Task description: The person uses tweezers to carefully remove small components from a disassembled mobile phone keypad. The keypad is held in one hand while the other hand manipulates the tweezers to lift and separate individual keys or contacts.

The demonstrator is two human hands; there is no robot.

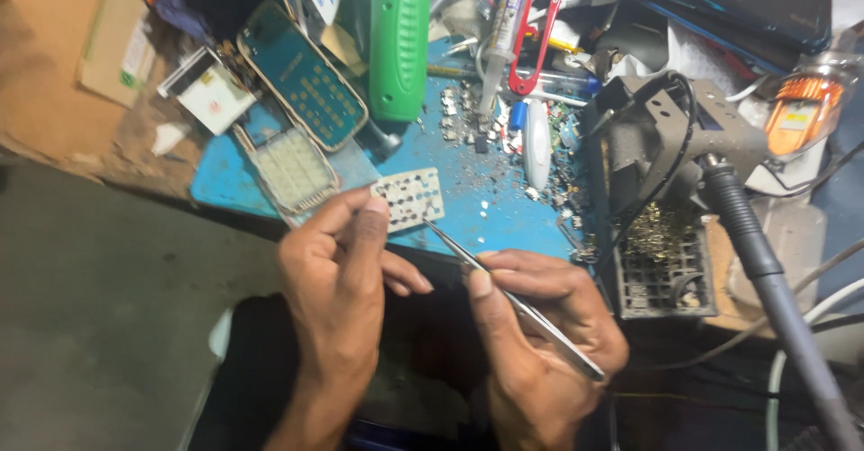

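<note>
My left hand (340, 275) pinches a small pale keypad sheet (412, 198) dotted with round contacts, holding it by its left edge over the front of the blue work mat (504, 208). Gripped in my right hand (540, 325) are metal tweezers (504, 293), their tip pointing up-left and touching the lower right corner of the sheet. A teal phone cover (301, 75) and a clear keypad frame (292, 170) lie on the mat to the left.
A green tool (400, 37), red-handled cutters (533, 41), a syringe tube (504, 19) and small loose parts (468, 118) crowd the mat's far side. A grey soldering stand (666, 145) with a wire-filled tray (661, 253) and black hose (765, 271) stands right.
</note>
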